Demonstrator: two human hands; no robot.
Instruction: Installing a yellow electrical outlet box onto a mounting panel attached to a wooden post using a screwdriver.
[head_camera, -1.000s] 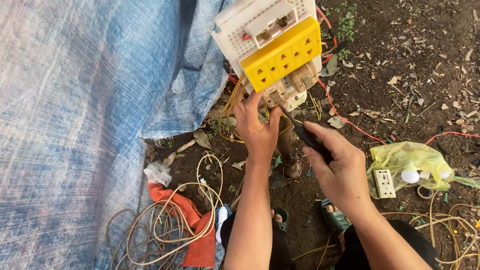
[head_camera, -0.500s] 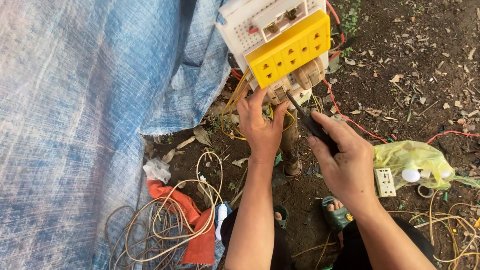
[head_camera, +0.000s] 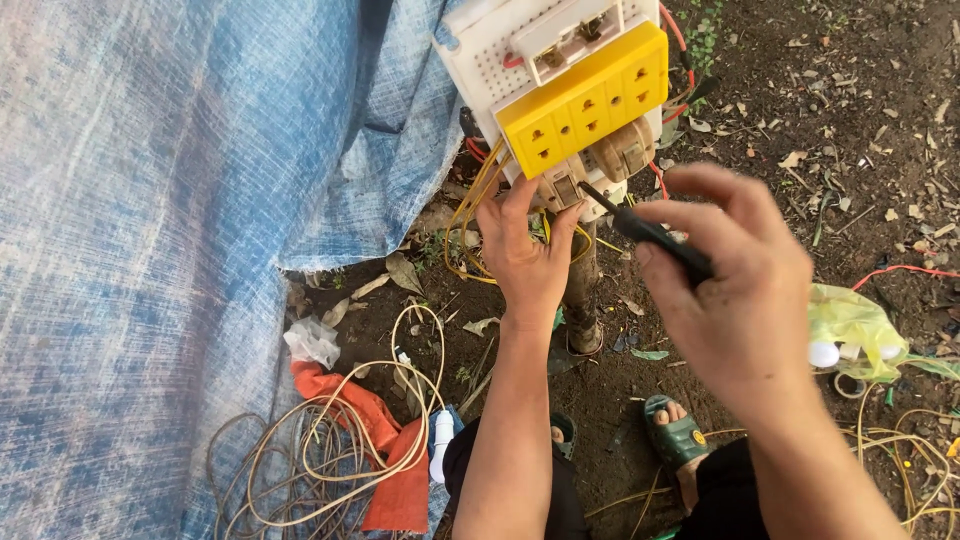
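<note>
Left hand fingers spread, pressing beige switch unit under yellow socket strip on white board, right hand closed round black screwdriver, tip at switch unit.

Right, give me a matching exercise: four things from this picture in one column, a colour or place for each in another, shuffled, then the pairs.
Things:
1. socket block
2. screwdriver
3. tarp
4. rag

Matches:
A. orange, on the ground among coiled wire
B. yellow, on the white board
C. blue, at the far left
D. black, held in the right hand

Pairs: 1-B, 2-D, 3-C, 4-A
</note>
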